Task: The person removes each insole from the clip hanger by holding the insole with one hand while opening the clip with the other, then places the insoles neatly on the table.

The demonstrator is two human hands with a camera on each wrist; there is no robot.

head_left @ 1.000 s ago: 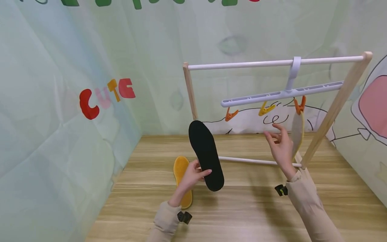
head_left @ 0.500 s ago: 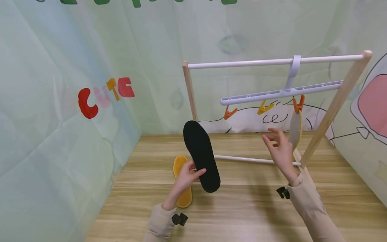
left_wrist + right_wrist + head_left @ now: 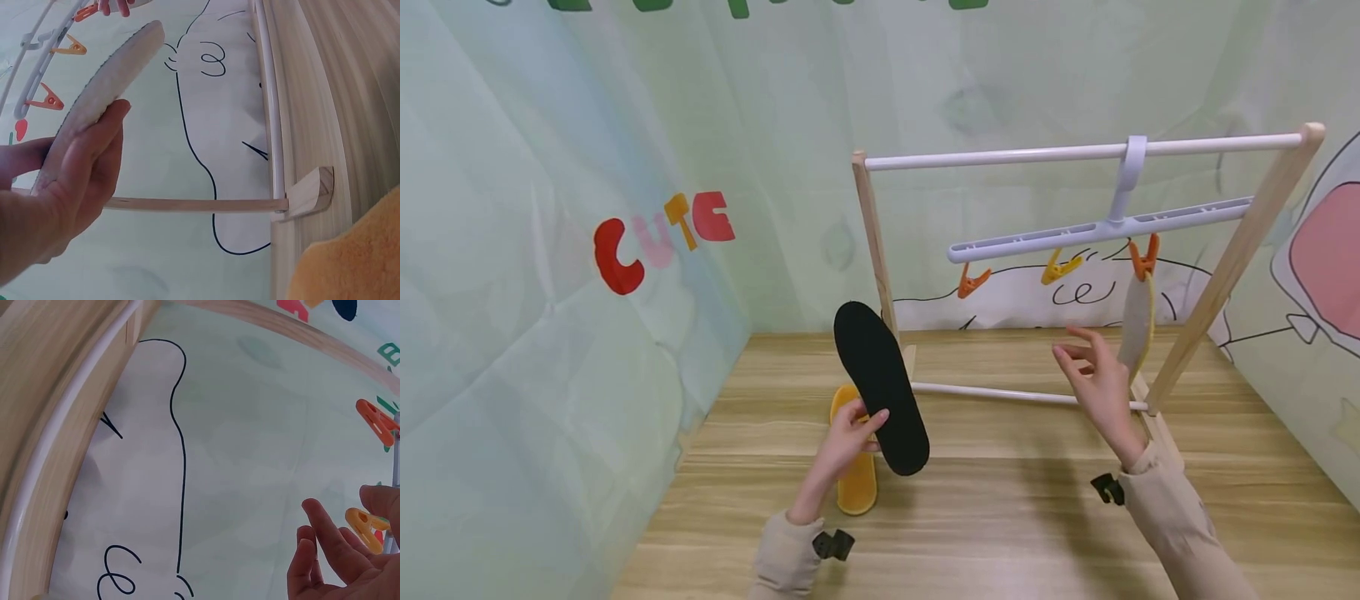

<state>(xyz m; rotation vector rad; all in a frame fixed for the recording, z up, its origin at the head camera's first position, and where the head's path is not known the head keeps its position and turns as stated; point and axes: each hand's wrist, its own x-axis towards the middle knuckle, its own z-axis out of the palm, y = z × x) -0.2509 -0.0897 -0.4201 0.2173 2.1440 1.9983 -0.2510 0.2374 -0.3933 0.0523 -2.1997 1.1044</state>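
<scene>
While our left hand [image 3: 842, 444] pinches the black insole [image 3: 883, 379] above the counter [image 3: 970, 500], our right hand [image 3: 1103, 385], fingers loosely bent, is empty below the yellow clip [image 3: 1056, 269]. We seem to be readying for hanging; next probably calls for squeezing a clip.

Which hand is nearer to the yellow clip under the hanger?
Right. The right hand is below the yellow clip, not touching it; the left hand is farther left and lower, holding the black insole.
</scene>
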